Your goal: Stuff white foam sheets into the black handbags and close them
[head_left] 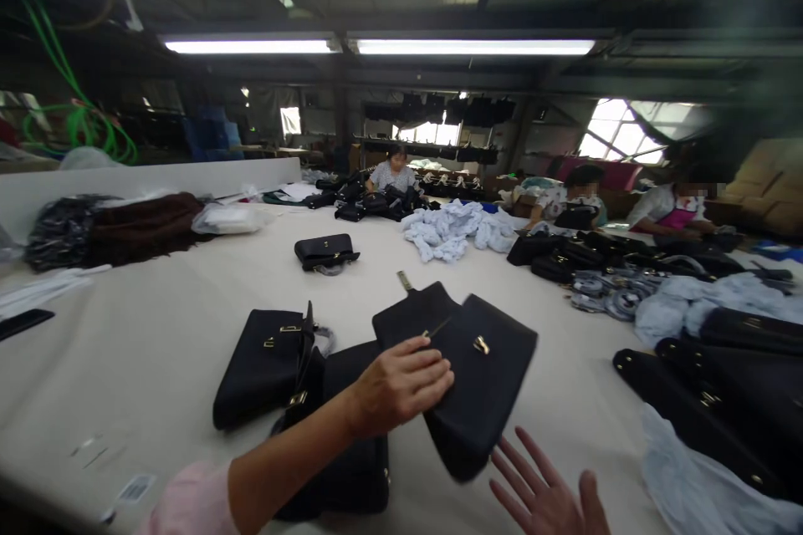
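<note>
My left hand [405, 380] grips a black handbag [493, 384] and holds it tilted above the table; its fingers close over the bag's side near the raised flap. A gold clasp shows on the bag's front, and a small tag sticks out at the flap's top. My right hand [545, 489] is open, palm up with fingers spread, close to the bag's lower right corner. Whether its fingertips touch the bag, I cannot tell. Below my left forearm lies another black handbag [357, 472], partly hidden. A third black handbag [260, 364] rests to its left, its handle wrapped in clear plastic.
A black bag [324, 252] lies farther back on the pale table [156, 326]. Black bags [708, 389] and crumpled pale wrapping [690, 305] line the right side. More wrapping [461, 226] sits mid-table. Several people work at the far side. Brown material [147, 226] lies at left.
</note>
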`<state>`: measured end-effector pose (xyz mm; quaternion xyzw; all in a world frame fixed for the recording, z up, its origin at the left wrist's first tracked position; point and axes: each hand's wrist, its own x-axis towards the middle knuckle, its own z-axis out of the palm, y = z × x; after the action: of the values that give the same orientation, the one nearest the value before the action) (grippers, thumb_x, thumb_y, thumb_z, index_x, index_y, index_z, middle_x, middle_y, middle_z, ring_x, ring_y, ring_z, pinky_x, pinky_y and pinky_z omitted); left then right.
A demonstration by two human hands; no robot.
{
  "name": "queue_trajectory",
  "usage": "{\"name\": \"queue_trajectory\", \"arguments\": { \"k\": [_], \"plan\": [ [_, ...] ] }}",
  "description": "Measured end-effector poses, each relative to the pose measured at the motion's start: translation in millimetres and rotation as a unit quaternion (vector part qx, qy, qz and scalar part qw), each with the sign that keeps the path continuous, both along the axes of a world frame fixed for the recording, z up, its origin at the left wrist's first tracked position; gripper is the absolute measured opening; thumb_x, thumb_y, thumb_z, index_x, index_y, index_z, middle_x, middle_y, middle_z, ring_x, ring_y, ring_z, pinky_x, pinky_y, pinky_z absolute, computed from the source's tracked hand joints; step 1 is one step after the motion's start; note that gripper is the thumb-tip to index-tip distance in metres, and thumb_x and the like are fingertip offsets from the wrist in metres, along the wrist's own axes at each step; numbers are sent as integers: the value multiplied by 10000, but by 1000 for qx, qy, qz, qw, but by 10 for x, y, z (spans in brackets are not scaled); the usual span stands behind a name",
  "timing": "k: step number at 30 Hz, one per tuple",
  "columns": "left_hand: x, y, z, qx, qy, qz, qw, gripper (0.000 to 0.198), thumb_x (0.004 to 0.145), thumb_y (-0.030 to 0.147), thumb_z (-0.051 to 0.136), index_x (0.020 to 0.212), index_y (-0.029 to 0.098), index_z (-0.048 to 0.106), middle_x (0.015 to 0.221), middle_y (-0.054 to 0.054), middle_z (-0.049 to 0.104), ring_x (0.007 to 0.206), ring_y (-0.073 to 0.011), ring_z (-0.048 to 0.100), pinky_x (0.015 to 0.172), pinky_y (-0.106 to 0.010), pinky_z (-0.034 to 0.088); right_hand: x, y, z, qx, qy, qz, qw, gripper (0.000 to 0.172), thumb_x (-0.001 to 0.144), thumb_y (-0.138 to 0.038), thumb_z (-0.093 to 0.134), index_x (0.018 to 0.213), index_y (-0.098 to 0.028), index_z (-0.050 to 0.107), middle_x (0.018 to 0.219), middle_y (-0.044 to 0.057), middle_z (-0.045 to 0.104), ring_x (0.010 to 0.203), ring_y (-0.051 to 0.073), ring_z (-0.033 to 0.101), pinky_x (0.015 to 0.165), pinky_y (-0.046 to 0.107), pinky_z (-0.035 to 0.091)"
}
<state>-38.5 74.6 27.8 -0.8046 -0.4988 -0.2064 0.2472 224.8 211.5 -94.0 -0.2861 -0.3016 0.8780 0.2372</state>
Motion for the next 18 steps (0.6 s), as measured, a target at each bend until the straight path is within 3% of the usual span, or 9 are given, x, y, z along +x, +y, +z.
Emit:
{"name": "queue_trajectory", "arguments": {
  "k": [3, 6, 9, 11, 13, 14, 16, 18],
  "plan": [
    [352, -136, 58, 12, 49, -87, 995, 261, 933, 90, 457, 1131, 135, 621, 1155, -68, 696, 1181, -179, 583, 1167, -431, 318, -50, -111, 116, -47, 74, -51, 995, 769, 596, -831, 602, 1093, -253, 705, 1283, 119, 619, 1276, 358, 486, 1036, 541, 423],
    [528, -201, -49, -1, 76, -126, 989, 287, 953, 100, 412, 1145, 145, 621, 1218, -52, 665, 1249, -151, 523, 1187, -409, 270, -53, -243, 70, -91, 64, -57, 992, 573, 717, -629, 673, 1054, -169, 721, 1153, 128, 692, 1194, 350, 565, 997, 515, 476],
    [624, -186, -303, 61, 1, -58, 996, 376, 944, 80, 404, 1265, 187, 568, 1368, -51, 555, 1347, -167, 410, 1179, -353, 289, -31, -299, 29, -120, 69, -127, 982, 372, 722, -384, 741, 988, -125, 726, 1015, 107, 740, 1040, 314, 661, 950, 468, 527],
    [697, -170, -490, 126, -165, 57, 977, 459, 905, 63, 469, 1330, 229, 515, 1441, -73, 466, 1371, -221, 376, 1167, -388, 315, 2, -290, 47, -137, 74, -199, 968, 276, 718, -272, 750, 948, -122, 723, 966, 85, 753, 943, 259, 699, 934, 399, 547],
    [765, -172, -633, 154, -378, 135, 903, 519, 876, 116, 551, 1370, 244, 458, 1458, -109, 417, 1360, -275, 386, 1144, -460, 342, 40, -265, 80, -144, 75, -248, 955, 230, 727, -221, 745, 935, -126, 717, 951, 72, 756, 884, 216, 711, 912, 344, 560],
    [785, -179, -678, 137, -480, 138, 856, 532, 875, 175, 576, 1382, 246, 430, 1451, -121, 416, 1346, -291, 404, 1129, -483, 359, 56, -254, 93, -144, 74, -259, 952, 224, 733, -215, 741, 937, -127, 714, 947, 69, 757, 868, 207, 713, 897, 331, 567],
    [786, -194, -722, 40, -645, 83, 759, 547, 888, 307, 578, 1397, 246, 386, 1429, -132, 443, 1318, -298, 444, 1098, -487, 399, 73, -247, 98, -135, 61, -264, 953, 217, 736, -218, 742, 929, -125, 712, 928, 67, 758, 840, 203, 714, 857, 315, 582],
    [736, -197, -730, -65, -738, 37, 670, 628, 860, 402, 615, 1410, 238, 360, 1425, -142, 458, 1303, -305, 463, 1067, -457, 437, 69, -267, 71, -119, 40, -265, 956, 217, 721, -220, 755, 913, -128, 713, 907, 57, 759, 823, 203, 714, 831, 304, 592]
  ]
}}
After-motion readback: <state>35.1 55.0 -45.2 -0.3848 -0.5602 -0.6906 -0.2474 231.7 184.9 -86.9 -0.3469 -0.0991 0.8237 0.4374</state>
